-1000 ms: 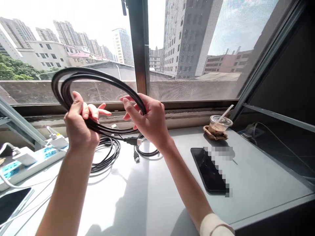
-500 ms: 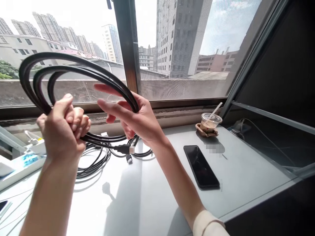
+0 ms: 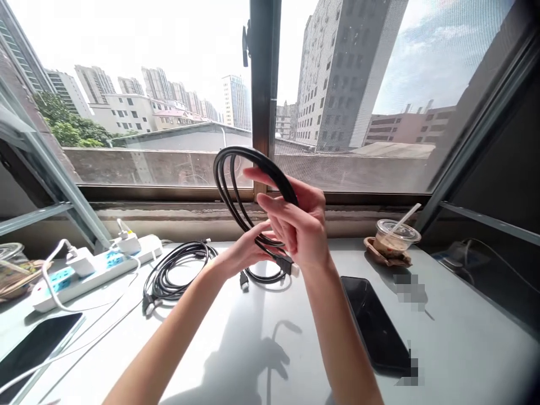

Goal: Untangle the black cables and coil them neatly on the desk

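Note:
My right hand [image 3: 306, 225] is closed around the upper right of a coiled black HDMI cable [image 3: 223, 180], held up above the white table. One finger stretches along the bundle, and the thumb presses from the near side. Below that hand hangs the cable's plug [image 3: 284, 263] with a pale cap on its end. At the bottom of the loops, my left hand [image 3: 242, 250] has the cable between thumb and fingers; some fingertips are hidden. Behind and below the hands, another cable coil [image 3: 268, 279] lies on the table with its small plug [image 3: 244, 281].
A larger black cable coil [image 3: 169, 287] lies left of centre. Further left are a white power strip [image 3: 99, 275] with chargers and a phone [image 3: 37, 343]. On the right lie a black phone [image 3: 375, 320] and a drink cup [image 3: 394, 239] in a cardboard holder. A window frame [image 3: 265, 101] rises behind.
The view has swung left and up. My left hand has moved from the left of the coil to its underside, close to my right hand. The loops now look smaller and narrower.

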Demonstrator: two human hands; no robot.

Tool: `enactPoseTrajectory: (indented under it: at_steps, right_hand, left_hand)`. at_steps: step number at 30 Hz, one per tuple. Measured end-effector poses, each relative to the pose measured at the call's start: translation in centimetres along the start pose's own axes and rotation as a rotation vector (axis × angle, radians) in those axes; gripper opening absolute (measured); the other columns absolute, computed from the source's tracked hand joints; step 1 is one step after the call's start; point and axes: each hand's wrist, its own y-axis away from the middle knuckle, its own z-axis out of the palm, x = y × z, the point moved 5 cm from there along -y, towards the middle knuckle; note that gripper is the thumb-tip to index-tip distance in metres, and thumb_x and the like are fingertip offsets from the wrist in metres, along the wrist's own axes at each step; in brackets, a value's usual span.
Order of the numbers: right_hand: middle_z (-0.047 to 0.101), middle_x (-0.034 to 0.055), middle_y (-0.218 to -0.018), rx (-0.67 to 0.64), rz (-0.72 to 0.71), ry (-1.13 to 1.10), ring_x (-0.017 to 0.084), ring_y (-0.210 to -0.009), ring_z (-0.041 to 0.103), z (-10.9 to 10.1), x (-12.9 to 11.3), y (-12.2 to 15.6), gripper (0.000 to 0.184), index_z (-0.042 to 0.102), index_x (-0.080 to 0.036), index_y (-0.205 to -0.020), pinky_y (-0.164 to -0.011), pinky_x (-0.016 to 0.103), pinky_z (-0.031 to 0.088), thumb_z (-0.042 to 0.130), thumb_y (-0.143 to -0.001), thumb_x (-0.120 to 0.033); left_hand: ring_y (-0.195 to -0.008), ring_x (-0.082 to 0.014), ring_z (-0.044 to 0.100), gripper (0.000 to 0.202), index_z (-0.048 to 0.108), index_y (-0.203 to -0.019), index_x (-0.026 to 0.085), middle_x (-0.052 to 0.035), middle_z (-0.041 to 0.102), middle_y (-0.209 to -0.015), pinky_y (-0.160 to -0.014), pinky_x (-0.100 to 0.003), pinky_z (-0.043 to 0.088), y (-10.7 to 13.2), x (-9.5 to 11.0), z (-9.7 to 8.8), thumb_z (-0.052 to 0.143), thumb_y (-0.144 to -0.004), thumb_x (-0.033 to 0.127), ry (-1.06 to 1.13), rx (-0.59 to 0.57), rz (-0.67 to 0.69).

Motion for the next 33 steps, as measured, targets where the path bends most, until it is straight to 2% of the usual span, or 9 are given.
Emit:
enactPoseTrajectory:
  at_steps: [6,8,10,12,14,16,21,28,33]
  right_hand:
    - [0.025,-0.0119,-0.031,0.228,-0.082,-0.156,0.003,-0.027,0.016,-3.1,1.8,-1.5,0.021,0.068,-0.016,-0.087,-0.03,0.019,0.013,0.057,-0.07,-0.022]
    - [0.03,-0.0114,-0.035,0.334,-0.03,-0.09,0.004,-0.028,0.021,-4.4,2.9,-1.9,0.024,0.065,-0.018,-0.091,-0.029,0.018,0.014,0.058,-0.071,-0.029]
    - [0.04,-0.0103,-0.043,0.383,-0.023,0.074,0.003,-0.029,0.028,-5.1,3.4,-2.1,0.031,0.061,-0.019,-0.099,-0.028,0.017,0.019,0.061,-0.073,-0.035]
    - [0.049,-0.0083,-0.054,0.397,-0.074,0.28,0.003,-0.03,0.033,-5.3,3.2,-2.0,0.036,0.058,-0.021,-0.106,-0.029,0.016,0.024,0.063,-0.073,-0.034]
    - [0.056,-0.0052,-0.067,0.421,-0.167,0.467,0.003,-0.034,0.038,-5.0,2.6,-1.6,0.035,0.058,-0.022,-0.107,-0.03,0.016,0.029,0.062,-0.073,-0.028]
    - [0.06,-0.0014,-0.079,0.447,-0.279,0.613,0.003,-0.039,0.042,-4.4,1.9,-1.2,0.031,0.06,-0.021,-0.105,-0.034,0.017,0.033,0.061,-0.074,-0.025]
    - [0.061,0.0065,-0.102,0.345,-0.321,0.836,0.006,-0.052,0.051,-3.2,1.6,-1.4,0.031,0.065,-0.019,-0.105,-0.049,0.021,0.045,0.061,-0.08,-0.036]
    - [0.067,0.0046,-0.076,0.203,-0.154,0.915,0.016,-0.067,0.062,-3.1,2.8,-1.5,0.028,0.071,-0.017,-0.08,-0.06,0.024,0.045,0.063,-0.077,-0.044]
    - [0.063,0.0016,-0.059,0.061,0.037,0.634,0.014,-0.055,0.059,-2.1,2.8,-1.0,0.027,0.068,-0.017,-0.063,-0.051,0.022,0.042,0.07,-0.069,-0.043]
  left_hand:
    - [-0.092,-0.0189,0.064,0.028,0.054,-0.071,0.016,-0.0049,0.068,-0.092,-0.084,-0.027,0.047,0.6,3.6,-1.8,0.062,-0.079,0.041,0.131,0.184,0.324]
    - [-0.089,-0.0186,0.065,0.032,0.05,-0.068,0.016,-0.0041,0.068,-0.085,-0.085,-0.028,0.047,1.3,5.0,-2.3,0.063,-0.078,0.044,0.085,0.234,0.414]
    - [-0.072,-0.0164,0.067,0.036,0.047,-0.066,0.017,0.0022,0.058,-0.058,-0.074,-0.027,0.051,2.3,6.3,-2.7,0.061,-0.078,0.048,-0.032,0.28,0.491]
    - [-0.047,-0.0126,0.058,0.037,0.044,-0.067,0.018,0.0089,0.037,-0.04,-0.051,-0.021,0.047,3.1,7.3,-2.9,0.058,-0.08,0.05,-0.16,0.3,0.53]
    - [-0.031,-0.0082,0.042,0.034,0.046,-0.071,0.019,0.0117,0.027,-0.036,-0.033,-0.016,0.031,3.8,7.8,-2.9,0.056,-0.081,0.049,-0.259,0.3,0.533]
    - [-0.025,-0.0057,0.031,0.027,0.05,-0.08,0.019,0.0124,0.03,-0.035,-0.028,-0.015,0.021,4.4,8.3,-2.9,0.058,-0.081,0.045,-0.33,0.304,0.554]
    - [-0.025,-0.0058,0.033,0.028,0.054,-0.093,0.022,0.0107,0.044,-0.037,-0.025,-0.016,0.023,5.8,9.3,-2.8,0.07,-0.073,0.033,-0.527,0.335,0.565]
    - [-0.029,-0.0047,0.035,0.019,0.063,-0.079,0.019,0.008,0.046,-0.041,-0.029,-0.018,0.025,7.1,10.8,-3.2,0.072,-0.068,0.031,-0.53,0.461,0.709]
    - [-0.032,-0.0041,0.03,0.03,0.062,-0.068,0.02,0.0068,0.039,-0.041,-0.031,-0.02,0.021,8.0,11.2,-3.3,0.064,-0.074,0.049,-0.36,0.516,0.873]
